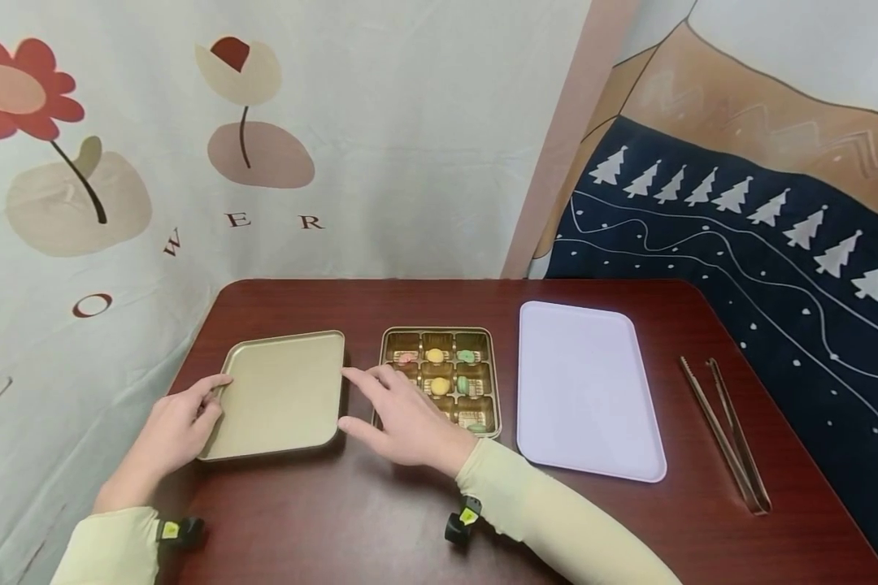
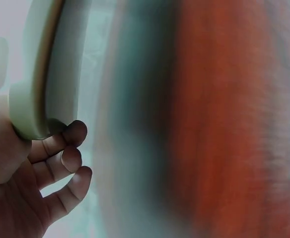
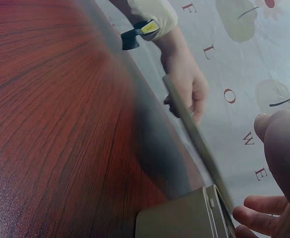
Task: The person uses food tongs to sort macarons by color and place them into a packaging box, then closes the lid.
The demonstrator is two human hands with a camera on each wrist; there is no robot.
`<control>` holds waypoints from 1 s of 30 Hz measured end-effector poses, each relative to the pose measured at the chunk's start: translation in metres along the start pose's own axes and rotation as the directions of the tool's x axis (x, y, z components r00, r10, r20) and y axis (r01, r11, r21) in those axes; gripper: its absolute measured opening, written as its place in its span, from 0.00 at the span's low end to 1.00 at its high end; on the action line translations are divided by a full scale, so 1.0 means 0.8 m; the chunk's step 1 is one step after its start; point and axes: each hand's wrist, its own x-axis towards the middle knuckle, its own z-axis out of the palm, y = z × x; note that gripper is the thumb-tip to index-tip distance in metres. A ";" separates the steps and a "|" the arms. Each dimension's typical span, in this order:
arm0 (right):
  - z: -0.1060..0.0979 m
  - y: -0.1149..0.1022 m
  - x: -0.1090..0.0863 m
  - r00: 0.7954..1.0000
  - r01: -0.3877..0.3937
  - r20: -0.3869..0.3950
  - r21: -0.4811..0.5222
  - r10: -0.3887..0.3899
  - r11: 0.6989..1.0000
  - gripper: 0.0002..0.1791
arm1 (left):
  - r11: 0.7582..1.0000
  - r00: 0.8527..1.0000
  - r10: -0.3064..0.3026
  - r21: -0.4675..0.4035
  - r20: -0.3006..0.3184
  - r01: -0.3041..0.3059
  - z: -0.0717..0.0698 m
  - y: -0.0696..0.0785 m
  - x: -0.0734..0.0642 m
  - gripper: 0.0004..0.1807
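Note:
My left hand (image 1: 177, 432) grips the left edge of a flat gold tin lid (image 1: 281, 394), thumb on one side and fingers beneath. In the left wrist view the lid's rim (image 2: 22, 111) sits against the thumb, with the fingertips curled under it. My right hand (image 1: 413, 418) reaches over the left part of the gold tin (image 1: 496, 394), its fingertips and thumb right at the lid's right edge. Inside the divided tin lie several macarons, among them a yellow macaron (image 1: 440, 386) and a green macaron (image 1: 466, 356). My right hand hides some compartments.
A lilac tray (image 1: 588, 390) lies right of the tin on the dark red wooden table (image 1: 322, 524). Metal tongs (image 1: 735, 447) rest farther right, near the table's edge. Printed curtains (image 1: 410, 146) hang behind the table.

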 end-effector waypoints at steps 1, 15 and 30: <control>0.000 0.000 0.000 1.000 0.000 0.000 0.003 0.000 1.000 0.38 | 1.000 1.000 -0.002 -0.002 -0.005 0.002 -0.004 0.002 0.001 0.19; 0.002 -0.005 0.002 0.999 -0.033 -0.008 0.024 0.033 0.999 0.37 | 0.997 0.997 0.055 -0.045 -0.063 -0.057 -0.035 0.053 0.000 0.20; -0.008 0.003 -0.005 0.993 -0.118 -0.001 0.044 0.118 0.992 0.37 | 0.988 0.997 0.062 -0.136 -0.044 -0.067 -0.038 0.088 0.004 0.20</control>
